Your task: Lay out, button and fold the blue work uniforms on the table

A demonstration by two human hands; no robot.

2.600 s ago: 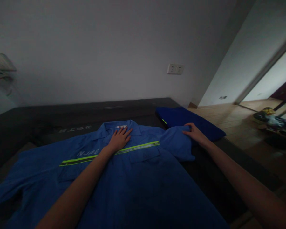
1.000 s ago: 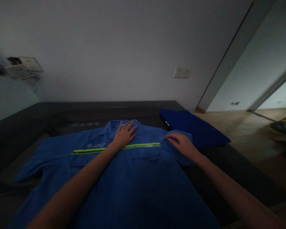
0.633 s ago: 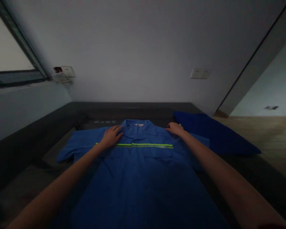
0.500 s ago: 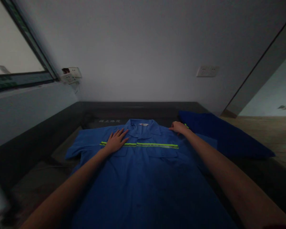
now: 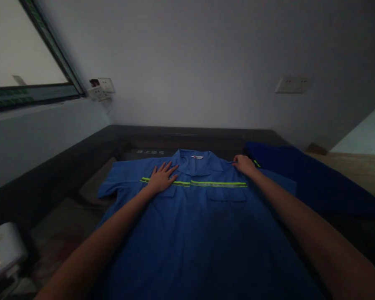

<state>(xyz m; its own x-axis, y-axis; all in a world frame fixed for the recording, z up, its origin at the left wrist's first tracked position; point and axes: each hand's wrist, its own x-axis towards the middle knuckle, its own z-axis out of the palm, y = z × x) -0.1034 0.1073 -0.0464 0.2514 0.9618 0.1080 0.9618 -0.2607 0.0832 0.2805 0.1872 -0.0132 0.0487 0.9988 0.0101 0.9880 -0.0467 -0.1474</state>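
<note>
A blue short-sleeved work shirt (image 5: 203, 225) with a yellow-green reflective stripe (image 5: 218, 183) lies flat, collar away from me, on a dark surface (image 5: 65, 175). My left hand (image 5: 161, 178) rests flat on the shirt's chest just left of the collar, fingers spread. My right hand (image 5: 244, 163) sits at the shirt's right shoulder, fingers curled on the fabric there. Whether it pinches the cloth I cannot make out.
A folded dark blue garment (image 5: 303, 179) lies to the right of the shirt. A white object (image 5: 1, 254) sits at the lower left. Wall sockets (image 5: 101, 87) hang near a window (image 5: 21, 62) on the left; another socket plate (image 5: 291, 84) is on the back wall.
My right hand moved from the right sleeve up to the shoulder by the collar. My left hand slid from the collar to the left chest. The view swung to the left.
</note>
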